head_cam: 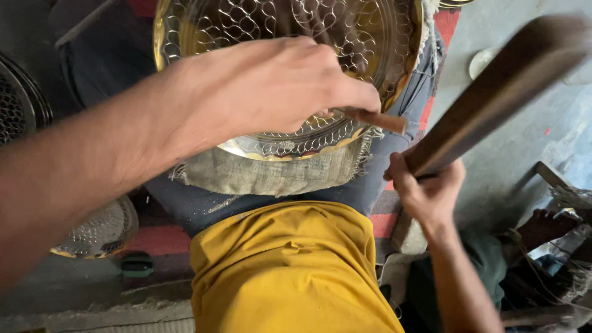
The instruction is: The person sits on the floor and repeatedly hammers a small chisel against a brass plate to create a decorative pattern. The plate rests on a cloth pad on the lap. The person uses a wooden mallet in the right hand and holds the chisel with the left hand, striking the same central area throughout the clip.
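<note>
Chiselling openwork into a brass tray resting on a burlap pad on the lap.
Left hand (277, 83) pinches a chisel (376, 118) at the brass tray (290, 145) near rim; right hand (425, 191) grips a raised wooden mallet (493, 92), which probably needs a square strike.

Seated worker in a yellow shirt and blue trousers

The mustard-yellow cotton shirt (290, 271) is creased across the belly; dusty blue-grey trousers (203, 206) cover the lap. Both forearms are bare, no sleeves reaching them, and the left hand (271, 83) and right hand (425, 191) wear no gloves or rings.
</note>
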A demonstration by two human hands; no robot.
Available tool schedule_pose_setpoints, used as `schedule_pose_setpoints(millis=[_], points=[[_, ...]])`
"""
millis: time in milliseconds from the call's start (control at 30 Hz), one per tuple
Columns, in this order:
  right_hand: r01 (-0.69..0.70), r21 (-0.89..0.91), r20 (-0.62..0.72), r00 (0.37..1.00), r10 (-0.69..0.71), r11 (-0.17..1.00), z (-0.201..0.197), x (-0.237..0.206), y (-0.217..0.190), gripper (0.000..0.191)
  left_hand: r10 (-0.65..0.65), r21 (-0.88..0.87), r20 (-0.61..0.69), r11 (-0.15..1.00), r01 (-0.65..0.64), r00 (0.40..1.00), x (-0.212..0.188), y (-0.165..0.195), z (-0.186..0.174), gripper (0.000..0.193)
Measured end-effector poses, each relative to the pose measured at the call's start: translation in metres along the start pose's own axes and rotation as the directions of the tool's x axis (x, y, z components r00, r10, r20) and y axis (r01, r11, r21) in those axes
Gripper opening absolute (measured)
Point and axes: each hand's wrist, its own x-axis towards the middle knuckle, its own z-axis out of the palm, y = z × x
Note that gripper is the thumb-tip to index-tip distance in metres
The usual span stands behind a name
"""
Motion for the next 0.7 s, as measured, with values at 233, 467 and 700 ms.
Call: schedule_pose_setpoints(millis=[233, 467, 700], points=[[0.089, 0.13, -0.336, 0.941, -0.041, 0.988, 0.028, -0.033, 0.029, 0.021, 0.16, 0.099, 0.071, 0.981, -0.166, 0.985, 0.016, 0.002, -0.013, 0.043], [0.008, 0.16, -0.413, 0.909, 0.06, 0.987, 0.037, -0.032, 0.029, 0.015, 0.09, 0.099, 0.03, 0.991, -0.092, 0.996, 0.006, 0.002, -0.01, 0.044], [0.294, -0.202, -0.123, 0.939, -0.322, 0.934, -0.017, 0.008, 0.015, 0.024, -0.002, -0.012, -0.224, 1.0, -0.001, 0.975, -0.016, -0.001, 0.008, 0.059]])
